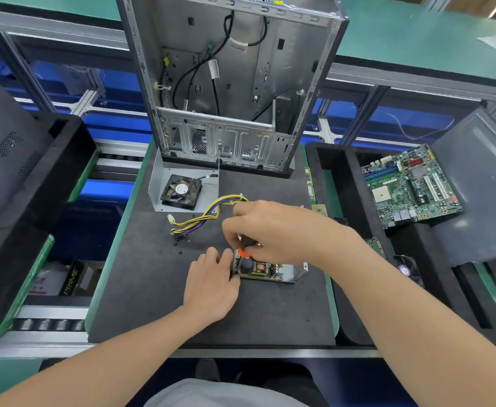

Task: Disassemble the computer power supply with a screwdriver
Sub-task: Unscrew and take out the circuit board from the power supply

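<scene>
The open power supply [273, 271] lies on the black mat, its circuit board, capacitor and coil exposed inside a metal shell. My left hand [211, 286] grips its left end. My right hand [273, 230] is curled round a screwdriver [245, 250] with a black and orange handle, held upright over the left part of the board. The tip is hidden by my fingers. A bundle of yellow, black and purple cables [208, 215] runs from behind my right hand toward the left. Several small black screws [177, 243] lie loose on the mat.
A metal cover with a fan [181, 189] lies behind the cables. An empty computer case [226, 83] stands upright at the back of the mat [158, 289]. A motherboard [411, 186] rests in the black tray on the right, a dark panel [6, 154] on the left.
</scene>
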Demonstrator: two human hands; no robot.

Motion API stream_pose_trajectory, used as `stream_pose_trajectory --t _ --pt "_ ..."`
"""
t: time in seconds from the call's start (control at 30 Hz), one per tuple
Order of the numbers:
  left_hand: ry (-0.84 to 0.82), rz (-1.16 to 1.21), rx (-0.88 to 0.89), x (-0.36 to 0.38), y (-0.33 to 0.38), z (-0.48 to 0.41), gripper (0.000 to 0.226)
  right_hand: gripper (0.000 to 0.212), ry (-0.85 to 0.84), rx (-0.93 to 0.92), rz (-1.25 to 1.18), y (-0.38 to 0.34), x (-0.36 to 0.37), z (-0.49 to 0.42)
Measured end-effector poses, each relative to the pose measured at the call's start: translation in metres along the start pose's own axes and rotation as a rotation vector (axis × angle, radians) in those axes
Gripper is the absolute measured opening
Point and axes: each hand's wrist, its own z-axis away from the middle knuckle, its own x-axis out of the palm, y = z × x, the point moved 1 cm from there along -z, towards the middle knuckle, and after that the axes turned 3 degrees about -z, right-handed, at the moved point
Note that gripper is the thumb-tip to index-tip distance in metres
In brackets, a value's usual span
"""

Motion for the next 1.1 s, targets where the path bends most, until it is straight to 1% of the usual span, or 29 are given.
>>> stream_pose_trajectory --t 0.1,0.17,0.23,0.33,0.4,0.47,0.57,0.63,0.73,0.8,0.9,0.93,0.97,1.03,1.07,1.1 --pt "-0.015 0.011 -0.007 0.0 0.0 -0.001 0.028 0.027 -0.065 -0.088 0.012 -0.002 -0.001 -0.001" --pt "-0.022 0.014 0.0 -0.001 0.0 0.0 0.029 0.021 -0.022 -0.068 0.02 -0.004 0.001 0.0" --pt "-0.03 0.023 -0.001 -0.003 0.001 0.0 0.026 0.013 0.077 0.011 0.045 -0.008 0.006 -0.001" --pt "-0.044 0.018 -0.002 -0.003 0.001 -0.001 0.026 0.033 0.189 0.276 0.212 -0.015 0.013 -0.006" --pt "-0.039 0.028 -0.004 -0.003 0.001 -0.001 0.023 0.034 0.197 0.356 0.239 -0.015 0.017 -0.009" --pt "-0.032 0.033 -0.007 -0.002 0.0 -0.001 0.022 0.027 0.185 0.346 0.181 -0.014 0.017 -0.012" --pt "-0.033 0.022 -0.004 -0.001 0.0 -0.001 0.026 0.016 0.166 0.274 0.109 -0.013 0.013 -0.012" --pt "-0.029 0.021 0.001 -0.001 0.0 -0.001 0.029 0.017 0.138 0.219 0.095 -0.012 0.011 -0.01" --pt "-0.031 0.025 0.004 0.0 0.0 -0.001 0.034 0.013 0.11 0.139 0.04 -0.007 0.009 -0.008" --pt "-0.033 0.015 0.003 -0.001 0.0 -0.001 0.031 0.018 0.084 0.091 -0.005 -0.004 0.007 -0.008" --pt "-0.031 0.036 0.006 -0.001 -0.001 0.0 0.026 0.031 0.048 0.047 -0.069 -0.003 0.004 -0.006" --pt "-0.03 0.043 0.007 -0.002 0.0 0.0 0.024 0.031 0.046 0.039 -0.075 -0.002 0.005 -0.005" --pt "-0.029 0.049 0.008 -0.003 0.0 0.0 0.023 0.028 0.055 0.036 -0.073 -0.001 0.005 -0.004" --pt "-0.03 0.055 0.009 -0.003 -0.001 0.001 0.022 0.015 0.095 0.089 -0.012 -0.001 0.007 -0.003" --pt "-0.036 0.058 0.009 -0.003 -0.001 0.0 0.022 0.019 0.119 0.143 0.056 -0.001 0.008 -0.003" --pt "-0.042 0.06 0.009 -0.002 -0.001 0.0 0.024 0.031 0.129 0.203 0.138 -0.002 0.009 -0.003"
